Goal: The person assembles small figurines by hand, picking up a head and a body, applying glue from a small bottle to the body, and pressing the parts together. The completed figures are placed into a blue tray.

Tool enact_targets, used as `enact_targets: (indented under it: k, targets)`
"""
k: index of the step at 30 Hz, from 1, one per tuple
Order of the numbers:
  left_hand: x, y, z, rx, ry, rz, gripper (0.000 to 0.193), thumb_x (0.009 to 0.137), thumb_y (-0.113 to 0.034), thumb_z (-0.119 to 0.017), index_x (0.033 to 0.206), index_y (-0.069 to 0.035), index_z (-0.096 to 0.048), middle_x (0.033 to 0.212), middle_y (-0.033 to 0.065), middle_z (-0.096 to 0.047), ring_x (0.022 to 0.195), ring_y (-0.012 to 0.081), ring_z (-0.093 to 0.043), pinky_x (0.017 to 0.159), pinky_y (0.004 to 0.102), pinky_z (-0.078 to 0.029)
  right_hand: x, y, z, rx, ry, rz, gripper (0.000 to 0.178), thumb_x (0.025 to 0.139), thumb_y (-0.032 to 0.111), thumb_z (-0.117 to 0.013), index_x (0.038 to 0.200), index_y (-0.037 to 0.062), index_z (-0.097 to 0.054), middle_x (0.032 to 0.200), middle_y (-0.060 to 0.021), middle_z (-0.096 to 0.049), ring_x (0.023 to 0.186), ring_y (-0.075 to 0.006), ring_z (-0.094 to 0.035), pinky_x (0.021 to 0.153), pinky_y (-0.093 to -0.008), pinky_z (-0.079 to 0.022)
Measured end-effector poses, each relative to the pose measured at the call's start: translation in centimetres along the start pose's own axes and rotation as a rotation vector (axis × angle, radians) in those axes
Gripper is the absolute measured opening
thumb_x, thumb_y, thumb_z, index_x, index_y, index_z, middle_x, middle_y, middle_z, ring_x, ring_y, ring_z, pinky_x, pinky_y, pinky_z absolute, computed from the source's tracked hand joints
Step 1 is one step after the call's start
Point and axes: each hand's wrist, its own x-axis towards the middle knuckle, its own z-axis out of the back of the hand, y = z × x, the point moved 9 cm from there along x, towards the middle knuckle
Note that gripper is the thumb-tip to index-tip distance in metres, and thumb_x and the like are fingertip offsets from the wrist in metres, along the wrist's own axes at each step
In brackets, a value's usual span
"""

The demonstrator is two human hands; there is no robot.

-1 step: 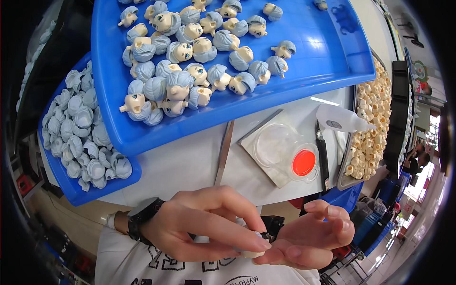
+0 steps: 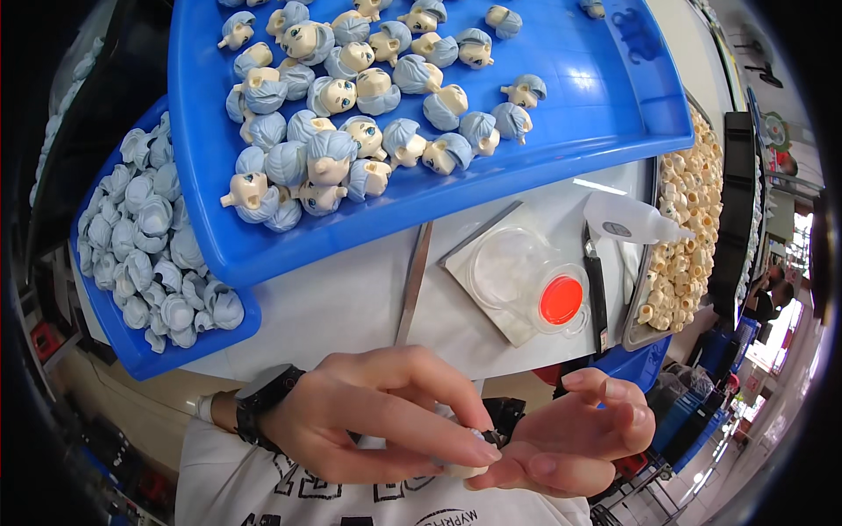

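A: Nearest thing?

B: Left hand (image 2: 364, 416), a narrow fingertip grip on a small pale piece (image 2: 462, 471), over the shirt front (image 2: 237, 478). Fingers hide most of it; held low and close, probably for a good look.

A: Right hand (image 2: 561, 438)?

B: Loosely spread, nothing seen in it. One fingertip beside the piece (touching or not, cannot tell), maybe for steadying.

A: Farther, on the desk (image 2: 351, 302)?

B: Metal strip (image 2: 414, 285), clear container (image 2: 500, 267), black cutter (image 2: 596, 298), white bottle (image 2: 621, 219). Likely central for either hand.

A: Flanks?

B: Left, blue bin (image 2: 210, 344) of hair pieces (image 2: 145, 237); right, metal tray (image 2: 638, 333) of cream pieces (image 2: 688, 219). Apparently sorted by kind.

A: Beyond?

B: Large blue tray (image 2: 570, 114), doll heads (image 2: 333, 96) bunched leftward.
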Motion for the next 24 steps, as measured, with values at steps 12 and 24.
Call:
enact_targets:
  k: [12,24]
  targets:
    - [0.1,-0.2,-0.1,0.077,0.023,0.040,0.027,0.064,-0.001,-0.076,0.088,0.003,-0.066,0.090,0.0202,-0.062,0.072,0.0209,-0.065,0.062,0.0238,-0.053,0.3,0.9,-0.7,-0.002,-0.049,-0.004,0.040,0.064,0.044,-0.074,0.098,0.0325,-0.056,0.137,-0.0089,-0.026,0.113,-0.0286,-0.038,0.075,-0.0323,-0.043]
    - [0.0,-0.1,0.2,0.048,-0.027,0.084,0.023,0.065,0.003,-0.073,0.087,0.005,-0.066,0.089,0.0224,-0.062,0.070,0.0211,-0.065,0.060,0.0240,-0.053,0.6,0.9,0.1,-0.078,-0.103,0.001,0.037,0.072,0.048,-0.067,0.103,0.0331,-0.056,0.125,-0.0043,-0.033,0.109,-0.0287,-0.038,0.084,-0.0374,-0.039]
